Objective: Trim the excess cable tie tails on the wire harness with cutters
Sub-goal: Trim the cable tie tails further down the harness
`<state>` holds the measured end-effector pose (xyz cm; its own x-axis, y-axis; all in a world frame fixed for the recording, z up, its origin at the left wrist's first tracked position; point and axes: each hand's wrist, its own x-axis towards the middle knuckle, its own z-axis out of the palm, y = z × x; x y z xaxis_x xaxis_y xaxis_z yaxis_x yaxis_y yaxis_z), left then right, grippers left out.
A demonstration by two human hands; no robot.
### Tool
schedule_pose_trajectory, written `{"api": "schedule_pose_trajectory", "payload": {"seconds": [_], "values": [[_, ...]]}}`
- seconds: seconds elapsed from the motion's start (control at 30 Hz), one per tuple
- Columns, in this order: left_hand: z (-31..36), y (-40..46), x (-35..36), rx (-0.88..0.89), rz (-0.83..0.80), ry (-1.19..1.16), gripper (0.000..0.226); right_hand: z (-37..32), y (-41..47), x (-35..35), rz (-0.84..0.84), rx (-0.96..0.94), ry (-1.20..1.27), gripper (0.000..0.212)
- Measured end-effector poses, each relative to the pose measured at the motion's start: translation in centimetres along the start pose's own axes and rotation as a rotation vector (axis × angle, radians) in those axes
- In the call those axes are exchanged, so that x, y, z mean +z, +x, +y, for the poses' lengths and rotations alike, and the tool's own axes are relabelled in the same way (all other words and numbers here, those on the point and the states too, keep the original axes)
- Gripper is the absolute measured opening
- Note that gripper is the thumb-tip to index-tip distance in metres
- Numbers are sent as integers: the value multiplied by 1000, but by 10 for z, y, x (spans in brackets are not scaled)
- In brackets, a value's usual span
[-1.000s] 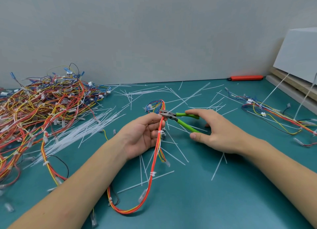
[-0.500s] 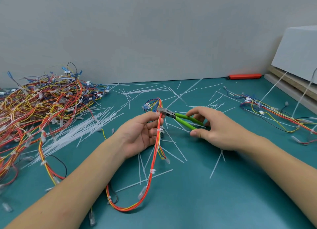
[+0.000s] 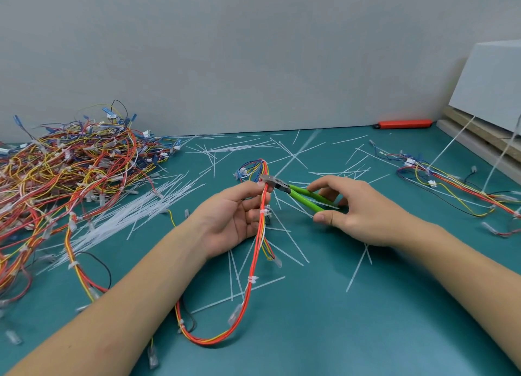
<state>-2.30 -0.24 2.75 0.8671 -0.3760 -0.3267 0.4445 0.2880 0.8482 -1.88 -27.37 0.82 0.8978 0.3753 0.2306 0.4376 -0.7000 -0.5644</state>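
Observation:
My left hand (image 3: pixel 234 215) grips a red, orange and yellow wire harness (image 3: pixel 255 265) at mid-table, fingers curled round the bundle. White cable ties ring the bundle at intervals. The harness loops down toward me and back up to the left. My right hand (image 3: pixel 352 209) holds green-handled cutters (image 3: pixel 298 193) by the handles. The metal jaws (image 3: pixel 270 179) touch the harness just above my left fingers. The handles look slightly spread.
A big tangled heap of harnesses (image 3: pixel 64 175) fills the left of the teal mat. Loose white cable ties (image 3: pixel 135 212) and cut tails litter the middle. Another harness (image 3: pixel 451 186) lies at the right. An orange tool (image 3: pixel 403 124) lies by the wall; a white box (image 3: pixel 490 85) sits far right.
The cutter handles closed and then spread again, with the jaws staying at the harness by my left fingers. Both hands have kept their place on the mat.

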Motion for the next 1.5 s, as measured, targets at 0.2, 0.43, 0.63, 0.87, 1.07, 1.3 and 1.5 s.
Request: {"api": "schedule_pose_trajectory", "payload": {"seconds": [0.2, 0.43, 0.63, 0.87, 1.07, 1.3, 1.5], "values": [[-1, -1, 2, 3, 4, -4, 19, 1, 0, 3, 5, -2, -28, 53], [-1, -1, 3, 5, 10, 1, 23, 0, 0, 5, 11, -26, -61, 72], [-1, -1, 2, 2, 3, 0, 21, -1, -1, 0, -41, 26, 2, 47], [0, -2, 3, -1, 10, -9, 21, -4, -1, 0, -24, 7, -20, 58], [0, -2, 4, 2, 22, -5, 14, -2, -2, 1, -28, -38, -54, 71], [1, -4, 4, -10, 0, -13, 14, -5, 0, 1, -24, -10, -10, 46], [1, -4, 4, -10, 4, -11, 14, -3, 1, 1, 25, -10, -13, 49]]}}
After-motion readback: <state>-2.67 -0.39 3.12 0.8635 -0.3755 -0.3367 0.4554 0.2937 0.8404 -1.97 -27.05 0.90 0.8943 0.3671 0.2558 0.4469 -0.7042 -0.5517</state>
